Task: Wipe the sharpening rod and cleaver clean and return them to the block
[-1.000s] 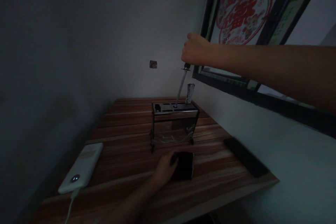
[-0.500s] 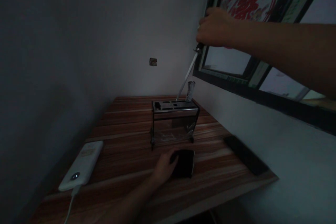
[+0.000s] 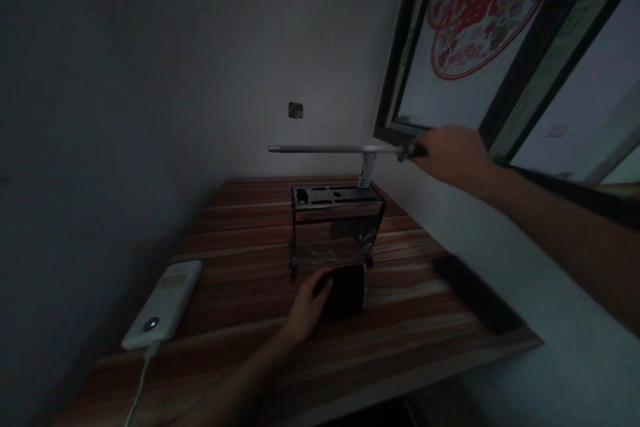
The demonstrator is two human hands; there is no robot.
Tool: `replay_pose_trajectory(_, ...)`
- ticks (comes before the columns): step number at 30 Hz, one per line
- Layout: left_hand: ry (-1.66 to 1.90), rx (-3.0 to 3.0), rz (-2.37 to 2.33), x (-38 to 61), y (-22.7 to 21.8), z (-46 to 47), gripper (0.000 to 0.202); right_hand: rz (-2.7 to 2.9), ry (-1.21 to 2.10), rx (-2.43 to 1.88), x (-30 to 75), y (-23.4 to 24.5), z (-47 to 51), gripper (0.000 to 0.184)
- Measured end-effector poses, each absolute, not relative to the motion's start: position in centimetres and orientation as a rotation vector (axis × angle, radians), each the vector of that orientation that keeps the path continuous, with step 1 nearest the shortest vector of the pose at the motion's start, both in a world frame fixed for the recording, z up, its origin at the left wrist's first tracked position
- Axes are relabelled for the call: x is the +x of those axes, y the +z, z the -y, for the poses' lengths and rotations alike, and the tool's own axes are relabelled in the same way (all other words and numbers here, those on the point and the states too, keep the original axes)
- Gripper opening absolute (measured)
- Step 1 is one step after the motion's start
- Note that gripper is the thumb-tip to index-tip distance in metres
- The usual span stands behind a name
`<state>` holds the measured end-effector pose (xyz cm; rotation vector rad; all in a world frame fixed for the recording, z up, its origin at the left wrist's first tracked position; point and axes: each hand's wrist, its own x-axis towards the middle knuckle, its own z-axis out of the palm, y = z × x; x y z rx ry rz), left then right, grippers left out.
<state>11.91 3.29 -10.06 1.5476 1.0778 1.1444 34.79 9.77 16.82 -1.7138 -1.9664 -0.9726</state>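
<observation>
My right hand [image 3: 453, 157] is closed on the handle of a long thin steel rod [image 3: 330, 149], which now lies level in the air and points left above the knife rack [image 3: 336, 223]. The rack is a dark metal frame with slots in its top, standing on the wooden table [image 3: 240, 240]. A silvery handle [image 3: 367, 170] sticks up from the rack's right end. My left hand [image 3: 307, 303] rests on a small black pad-like object [image 3: 345, 292] in front of the rack, fingers curled over its left edge.
A white power bank [image 3: 165, 303] with a lit button and a cable lies at the table's left. A flat black object [image 3: 475, 293] lies at the right edge by the wall. A dark window frame [image 3: 395, 67] with a red paper-cut is above right.
My right hand has pulled the rod up out of the rack's slot, then swung it down to level, pointing left. The left hand has stayed on the black object.
</observation>
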Motion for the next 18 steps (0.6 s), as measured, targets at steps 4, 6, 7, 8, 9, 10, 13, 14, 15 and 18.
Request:
replay_pose_trajectory(4, 1.19, 1.336, -1.115, 11.9, -9.1, -3.2, 0.033, 2.217, -0.326, -1.814, 33.5, 7.6, -6.8, 0.024)
replay_pose_trajectory(6, 1.243, 1.249, -1.113, 11.7, -8.5, -3.2, 0.035, 2.196, -0.015, -1.716, 32.3, 3.0, -5.6, 0.018)
replay_pose_trajectory(7, 1.283, 1.198, -1.122, 11.6, -8.2, -3.2, 0.037, 2.177, 0.151, -1.642, 31.6, 1.0, -5.3, 0.016)
replay_pose_trajectory(8, 1.324, 1.145, -1.137, 11.5, -7.9, -3.2, 0.039, 2.151, 0.322, -1.577, 30.9, -0.9, -5.0, 0.019)
replay_pose_trajectory(9, 1.363, 1.096, -1.156, 11.3, -7.7, -3.2, 0.041, 2.091, 0.449, -1.552, 30.3, -2.6, -4.9, 0.024)
replay_pose_trajectory(10, 1.4, 1.052, -1.17, 11.2, -7.6, -3.2, 0.042, 2.041, 0.522, -1.532, 29.8, -4.0, -4.9, 0.028)
replay_pose_trajectory(13, 1.496, 0.941, -1.159, 11.0, -7.6, -3.3, 0.041, 1.99, 0.659, -1.422, 28.7, -6.5, -5.4, 0.029)
replay_pose_trajectory(14, 1.525, 0.91, -1.148, 11.0, -7.7, -3.4, 0.04, 1.987, 0.694, -1.391, 28.5, -6.9, -5.6, 0.027)
replay_pose_trajectory(15, 1.546, 0.877, -1.143, 11.0, -7.9, -3.4, 0.039, 1.988, 0.73, -1.365, 28.4, -7.3, -5.8, 0.026)
replay_pose_trajectory(18, 1.565, 0.729, -1.146, 11.2, -8.5, -3.4, 0.04, 1.995, 0.862, -1.269, 28.4, -7.7, -5.9, 0.023)
